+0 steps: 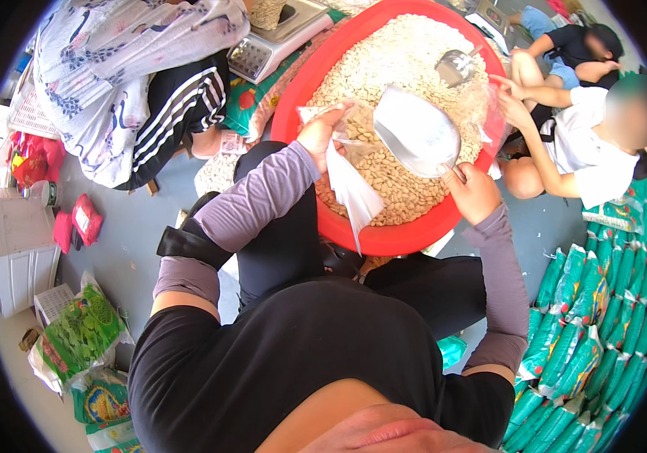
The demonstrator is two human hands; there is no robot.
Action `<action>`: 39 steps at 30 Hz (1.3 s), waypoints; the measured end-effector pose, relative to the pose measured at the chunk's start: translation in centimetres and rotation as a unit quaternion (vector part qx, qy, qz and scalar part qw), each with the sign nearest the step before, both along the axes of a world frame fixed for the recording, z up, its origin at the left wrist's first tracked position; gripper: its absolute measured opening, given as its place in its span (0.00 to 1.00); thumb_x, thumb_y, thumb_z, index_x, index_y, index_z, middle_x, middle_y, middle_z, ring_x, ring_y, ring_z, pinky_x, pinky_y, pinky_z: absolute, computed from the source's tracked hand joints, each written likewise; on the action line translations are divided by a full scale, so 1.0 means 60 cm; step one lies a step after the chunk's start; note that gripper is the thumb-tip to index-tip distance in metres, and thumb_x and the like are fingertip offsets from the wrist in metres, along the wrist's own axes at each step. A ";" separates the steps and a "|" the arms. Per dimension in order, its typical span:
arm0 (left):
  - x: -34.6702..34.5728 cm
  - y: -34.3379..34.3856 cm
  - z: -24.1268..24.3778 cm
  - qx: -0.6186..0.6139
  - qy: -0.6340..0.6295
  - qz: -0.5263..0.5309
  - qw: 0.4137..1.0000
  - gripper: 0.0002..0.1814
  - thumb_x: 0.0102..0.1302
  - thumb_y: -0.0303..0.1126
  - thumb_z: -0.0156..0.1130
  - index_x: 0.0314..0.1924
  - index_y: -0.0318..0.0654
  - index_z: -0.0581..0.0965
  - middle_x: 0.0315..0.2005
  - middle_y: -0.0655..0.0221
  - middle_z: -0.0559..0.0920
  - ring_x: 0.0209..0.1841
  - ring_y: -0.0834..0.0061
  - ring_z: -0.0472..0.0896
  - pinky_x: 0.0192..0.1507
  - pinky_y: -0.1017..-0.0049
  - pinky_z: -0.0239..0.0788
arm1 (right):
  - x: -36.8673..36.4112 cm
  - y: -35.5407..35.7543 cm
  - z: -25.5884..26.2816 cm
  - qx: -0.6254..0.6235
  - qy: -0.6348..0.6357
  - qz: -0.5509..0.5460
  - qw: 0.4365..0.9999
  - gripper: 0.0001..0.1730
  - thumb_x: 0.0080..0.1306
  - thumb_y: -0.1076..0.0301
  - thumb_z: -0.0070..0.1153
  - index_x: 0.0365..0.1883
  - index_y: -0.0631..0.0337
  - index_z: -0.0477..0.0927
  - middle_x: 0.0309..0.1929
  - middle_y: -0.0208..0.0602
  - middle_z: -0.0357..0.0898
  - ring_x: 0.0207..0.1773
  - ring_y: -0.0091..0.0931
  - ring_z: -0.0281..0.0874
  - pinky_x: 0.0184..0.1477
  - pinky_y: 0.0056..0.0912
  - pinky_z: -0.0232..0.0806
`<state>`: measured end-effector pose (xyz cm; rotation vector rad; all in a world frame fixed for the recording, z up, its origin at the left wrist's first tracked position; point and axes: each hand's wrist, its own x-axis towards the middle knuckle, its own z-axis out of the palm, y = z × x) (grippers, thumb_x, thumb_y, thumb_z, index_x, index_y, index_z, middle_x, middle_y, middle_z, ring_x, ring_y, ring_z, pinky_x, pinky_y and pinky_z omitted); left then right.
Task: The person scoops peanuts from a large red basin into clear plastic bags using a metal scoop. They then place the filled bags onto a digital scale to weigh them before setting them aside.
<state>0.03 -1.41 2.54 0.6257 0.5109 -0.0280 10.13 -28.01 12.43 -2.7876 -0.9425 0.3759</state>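
My left hand (322, 136) grips a clear plastic bag (352, 133) at its edge, with some pale seeds or beans (360, 125) inside. A folded white sheet or bag (352, 195) hangs below the same fingers. In my right hand (473, 191) is a shiny metal scoop (418, 133), its broad end towards the bag's mouth. Both hands are over a large red plastic tub (394, 240) heaped with pale, flat seeds or beans (400, 195). A second metal scoop (455, 68) rests on the heap at the far right.
A person in white (564, 147) reaches to the tub's right rim, near another clear bag (492, 113). At left sits a person in striped trousers (182, 105), beside a weighing scale (253, 56). Green filled bags (578, 328) are stacked at right; pink packets (87, 218) lie on the floor.
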 end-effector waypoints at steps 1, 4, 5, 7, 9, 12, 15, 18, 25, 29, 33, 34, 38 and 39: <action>0.000 0.000 0.002 0.004 0.004 -0.004 1.000 0.15 0.68 0.43 0.45 0.51 0.52 0.74 0.27 0.77 0.75 0.18 0.86 0.66 0.16 0.82 0.54 | 0.006 -0.002 -0.027 0.079 0.063 -0.039 0.994 0.20 0.59 0.51 0.57 0.31 0.63 0.75 0.22 0.31 0.75 0.25 0.26 0.75 0.27 0.30 0.65; -0.002 -0.002 0.004 -0.013 -0.030 -0.011 0.999 0.15 0.68 0.43 0.47 0.52 0.52 0.73 0.21 0.81 0.70 0.16 0.87 0.64 0.16 0.83 0.53 | 0.015 -0.002 -0.117 0.290 0.217 -0.131 0.923 0.19 0.56 0.56 0.62 0.30 0.63 0.73 0.19 0.24 0.68 0.20 0.18 0.67 0.23 0.23 0.61; -0.005 0.001 0.006 -0.016 -0.039 -0.010 0.999 0.15 0.67 0.43 0.48 0.52 0.53 0.73 0.18 0.82 0.68 0.16 0.88 0.63 0.15 0.83 0.53 | 0.016 0.015 -0.141 0.343 0.251 -0.143 0.894 0.19 0.55 0.58 0.65 0.31 0.62 0.72 0.18 0.21 0.65 0.19 0.15 0.63 0.21 0.20 0.59; -0.017 -0.001 0.017 -0.070 -0.091 -0.035 0.993 0.16 0.68 0.41 0.48 0.54 0.50 0.71 0.13 0.82 0.67 0.10 0.88 0.61 0.12 0.83 0.55 | 0.008 0.055 -0.153 0.349 0.309 -0.211 0.859 0.18 0.55 0.63 0.65 0.34 0.64 0.72 0.18 0.24 0.65 0.16 0.15 0.62 0.17 0.19 0.58; -0.035 -0.003 0.024 -0.116 -0.156 -0.054 0.979 0.17 0.68 0.39 0.48 0.55 0.47 0.68 0.11 0.81 0.66 0.08 0.87 0.61 0.11 0.83 0.57 | 0.008 0.093 -0.173 0.367 0.315 -0.183 0.856 0.16 0.56 0.66 0.63 0.35 0.65 0.72 0.19 0.27 0.68 0.16 0.16 0.64 0.16 0.19 0.60; -0.060 -0.002 0.031 -0.100 -0.202 -0.059 0.972 0.18 0.68 0.37 0.48 0.56 0.42 0.67 0.10 0.80 0.66 0.07 0.87 0.61 0.11 0.83 0.59 | -0.008 0.120 -0.182 0.469 0.359 -0.137 0.795 0.10 0.61 0.68 0.58 0.32 0.66 0.72 0.18 0.31 0.72 0.17 0.19 0.70 0.20 0.20 0.65; -0.079 -0.003 0.036 -0.053 -0.187 -0.029 0.981 0.18 0.66 0.33 0.48 0.55 0.36 0.67 0.12 0.79 0.67 0.08 0.87 0.62 0.11 0.83 0.59 | 0.027 0.076 -0.211 0.419 0.414 -0.092 0.803 0.07 0.61 0.73 0.54 0.35 0.68 0.73 0.23 0.36 0.75 0.20 0.22 0.74 0.21 0.22 0.68; -0.096 0.014 0.038 0.048 -0.119 0.038 0.991 0.18 0.64 0.29 0.49 0.54 0.35 0.68 0.16 0.77 0.70 0.11 0.86 0.65 0.13 0.82 0.60 | -0.016 0.077 -0.144 0.474 0.368 -0.115 0.791 0.07 0.58 0.79 0.55 0.31 0.64 0.69 0.21 0.32 0.72 0.18 0.22 0.71 0.21 0.24 0.68; -0.067 -0.058 0.043 0.428 -0.186 0.096 0.879 0.31 0.62 0.25 0.54 0.65 0.35 0.57 0.42 0.62 0.75 0.22 0.84 0.74 0.22 0.83 0.67 | -0.049 0.109 -0.025 0.520 0.275 0.020 0.808 0.11 0.57 0.80 0.56 0.35 0.62 0.68 0.28 0.24 0.68 0.29 0.15 0.69 0.29 0.18 0.65; -0.073 -0.085 0.120 0.433 -0.199 0.032 0.878 0.26 0.62 0.27 0.56 0.60 0.37 0.62 0.40 0.64 0.76 0.23 0.87 0.74 0.22 0.84 0.66 | -0.053 0.123 0.004 0.519 0.286 0.059 0.803 0.11 0.57 0.78 0.59 0.36 0.64 0.70 0.27 0.25 0.72 0.29 0.14 0.71 0.29 0.16 0.65; -0.120 -0.035 0.185 0.482 -0.161 0.016 0.861 0.09 0.63 0.32 0.59 0.39 0.37 0.71 0.19 0.75 0.75 0.16 0.88 0.72 0.16 0.84 0.62 | -0.105 0.159 0.083 0.556 0.304 0.070 0.771 0.11 0.56 0.76 0.62 0.24 0.62 0.69 0.21 0.27 0.73 0.22 0.15 0.71 0.24 0.17 0.64; -0.145 -0.025 0.208 0.468 -0.171 0.067 0.865 0.09 0.63 0.33 0.60 0.32 0.39 0.71 0.15 0.77 0.73 0.14 0.87 0.71 0.15 0.84 0.61 | -0.128 0.174 0.102 0.574 0.346 0.056 0.740 0.10 0.56 0.76 0.61 0.25 0.63 0.70 0.22 0.30 0.74 0.22 0.16 0.72 0.25 0.17 0.65; -0.224 0.021 0.302 0.437 -0.208 0.163 0.860 0.07 0.65 0.32 0.55 0.35 0.36 0.73 0.15 0.75 0.73 0.14 0.87 0.68 0.17 0.86 0.58 | -0.134 0.171 0.135 0.603 0.389 0.143 0.681 0.10 0.62 0.77 0.53 0.26 0.59 0.65 0.41 0.48 0.77 0.33 0.25 0.76 0.34 0.27 0.69; -0.242 0.037 0.309 0.395 -0.189 0.198 0.877 0.08 0.65 0.33 0.55 0.35 0.35 0.72 0.15 0.74 0.73 0.13 0.84 0.68 0.17 0.84 0.59 | -0.138 0.176 0.136 0.616 0.394 0.131 0.669 0.07 0.62 0.78 0.53 0.29 0.60 0.66 0.43 0.50 0.77 0.35 0.26 0.76 0.38 0.28 0.68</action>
